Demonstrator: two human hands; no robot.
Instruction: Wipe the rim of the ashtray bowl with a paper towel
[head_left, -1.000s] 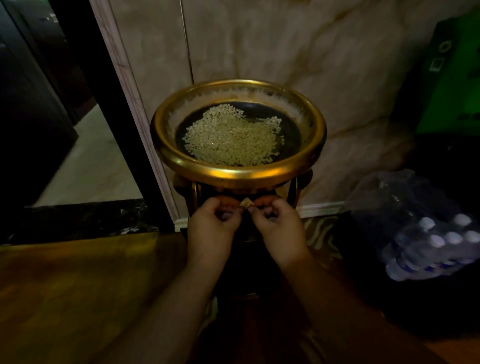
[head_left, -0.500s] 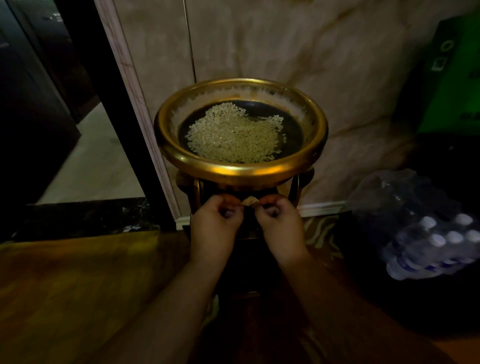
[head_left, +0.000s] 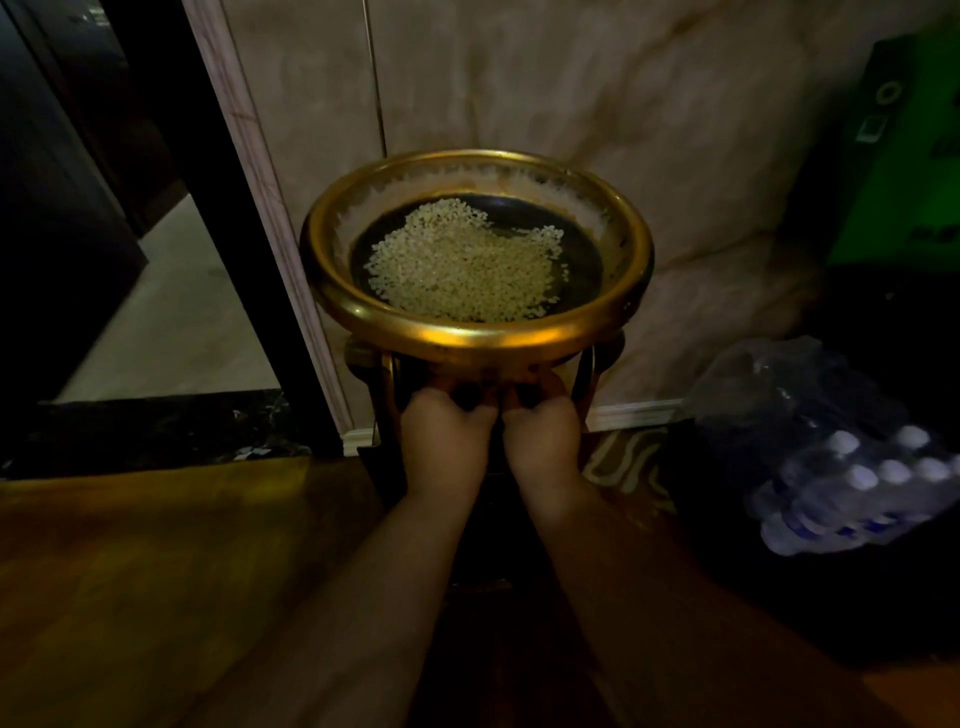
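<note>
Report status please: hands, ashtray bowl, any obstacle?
Left hand and right hand curled, side by side under ashtray bowl near rim. Paper towel not visible now. Bowl holds pale granules. Nothing blocks rim.

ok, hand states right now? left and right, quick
Left hand: curled closed just below the ashtray bowl rim; held item not visible.
Right hand: curled closed beside it; cannot tell what it holds.

Gold ashtray bowl (head_left: 476, 332) w/ pale granules (head_left: 465, 267) stands by marble wall (head_left: 571, 88). Left hand (head_left: 444, 441) & right hand (head_left: 543, 441) curled, side by side just under front rim. Bottle pack (head_left: 852, 467) at right.
</note>
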